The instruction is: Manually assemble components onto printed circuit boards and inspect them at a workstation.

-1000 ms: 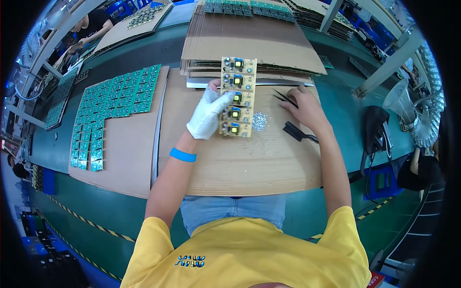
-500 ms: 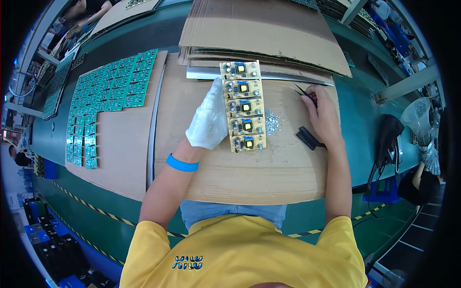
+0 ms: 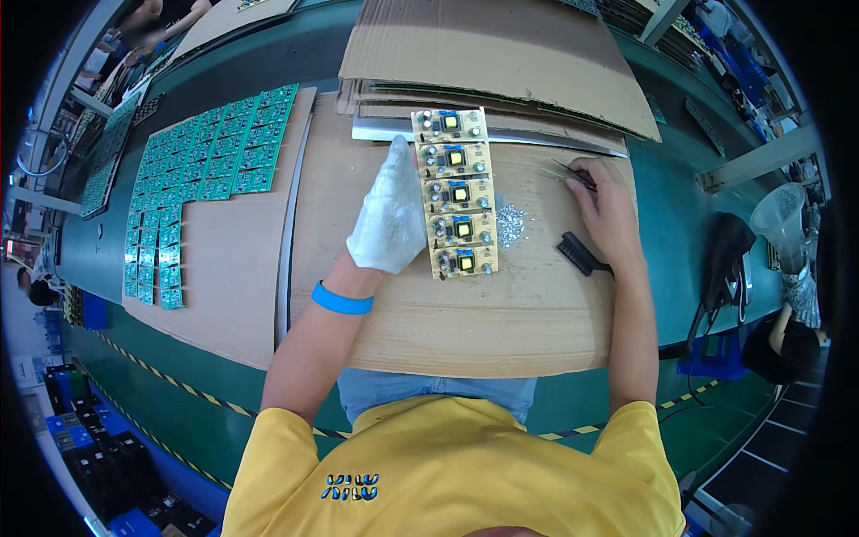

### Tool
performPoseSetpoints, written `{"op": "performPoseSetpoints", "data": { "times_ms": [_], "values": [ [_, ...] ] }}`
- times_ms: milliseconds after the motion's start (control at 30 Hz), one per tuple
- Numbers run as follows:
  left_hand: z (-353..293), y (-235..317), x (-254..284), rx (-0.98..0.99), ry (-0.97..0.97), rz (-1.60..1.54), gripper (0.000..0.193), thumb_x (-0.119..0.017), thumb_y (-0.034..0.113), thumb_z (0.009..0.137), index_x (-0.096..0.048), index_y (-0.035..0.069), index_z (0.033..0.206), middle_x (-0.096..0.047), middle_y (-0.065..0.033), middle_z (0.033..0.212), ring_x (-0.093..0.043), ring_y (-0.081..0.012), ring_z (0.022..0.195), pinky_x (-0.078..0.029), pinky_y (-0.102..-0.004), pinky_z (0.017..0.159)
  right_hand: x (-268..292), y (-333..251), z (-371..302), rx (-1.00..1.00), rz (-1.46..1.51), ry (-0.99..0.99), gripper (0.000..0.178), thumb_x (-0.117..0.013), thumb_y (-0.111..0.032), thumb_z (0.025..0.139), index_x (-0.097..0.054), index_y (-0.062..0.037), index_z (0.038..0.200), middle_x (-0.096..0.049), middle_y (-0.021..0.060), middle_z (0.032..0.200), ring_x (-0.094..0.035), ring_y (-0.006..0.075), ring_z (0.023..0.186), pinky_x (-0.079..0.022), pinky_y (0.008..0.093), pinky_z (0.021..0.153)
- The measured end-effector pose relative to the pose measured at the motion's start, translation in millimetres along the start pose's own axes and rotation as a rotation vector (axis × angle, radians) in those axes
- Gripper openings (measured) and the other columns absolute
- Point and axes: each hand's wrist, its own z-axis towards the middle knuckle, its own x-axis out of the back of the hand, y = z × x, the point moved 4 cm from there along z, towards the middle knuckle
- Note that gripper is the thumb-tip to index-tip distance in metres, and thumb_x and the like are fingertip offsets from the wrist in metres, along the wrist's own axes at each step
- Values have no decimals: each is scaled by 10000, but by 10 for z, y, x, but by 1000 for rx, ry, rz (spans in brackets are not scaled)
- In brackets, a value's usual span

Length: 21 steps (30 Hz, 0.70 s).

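Note:
My left hand (image 3: 388,215), in a white glove with a blue band at the wrist, grips the left long edge of a tan circuit board panel (image 3: 459,195). The panel stretches away from me over the cardboard. Its several joined boards carry yellow-topped transformers, blue parts and capacitors; my fingers beneath it are hidden. To the right, my bare right hand (image 3: 606,210) is closed around dark tweezers (image 3: 582,176), whose tips point left toward the panel, apart from it. A black brush (image 3: 582,254) lies beside my right wrist. Small silvery bits (image 3: 511,224) are heaped just right of the panel.
Cardboard (image 3: 394,336) covers the green bench in front of me. Rows of green circuit boards (image 3: 210,152) lie on another sheet at left. Stacked cardboard (image 3: 501,54) rises at the back. A black corded tool (image 3: 723,255) and a clear plastic container (image 3: 777,210) are at right.
The whole view has shifted slightly. My left hand still grips the panel, and the tweezers in my right hand have turned a little.

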Motion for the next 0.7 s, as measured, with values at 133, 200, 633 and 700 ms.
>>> {"op": "performPoseSetpoints", "data": {
  "times_ms": [133, 200, 633, 700],
  "values": [
    [-5, 22, -41, 2, -19, -14, 652, -327, 553, 1090, -394, 88, 1542, -574, -141, 1425, -595, -320, 1283, -507, -514, 1074, 6, 23, 10, 50, -21, 14, 185, -660, -57, 957, -648, 23, 1124, -659, 175, 1032, -652, 337, 943, -524, 383, 854],
    [-18, 30, -74, 3, -63, -55, 576, -405, 476, 1098, -410, 84, 1520, -592, -129, 1397, -600, -308, 1279, -517, -498, 1065, 17, -8, 1, 173, -113, 50, 191, -656, -74, 968, -650, 22, 1132, -665, 163, 1046, -658, 317, 942, -523, 383, 854],
    [-97, -22, -124, -307, 92, 436, 458, -625, 187, 1017, -454, 56, 1421, -630, -111, 1292, -612, -202, 1195, -527, -390, 1020, -65, -1157, -214, -156, 1026, -378, 288, -613, -139, 1034, -657, 6, 1279, -720, 50, 1043, -666, 126, 924, -521, 263, 829],
    [-69, 15, -98, -415, 46, 438, 434, -612, 191, 1030, -463, 51, 1412, -637, -113, 1277, -612, -203, 1186, -517, -381, 1015, 312, -1183, -80, -82, 708, -335, 312, -627, -112, 1019, -629, 18, 1303, -733, 69, 923, -671, 93, 851, -525, 276, 750]
  ]
}}
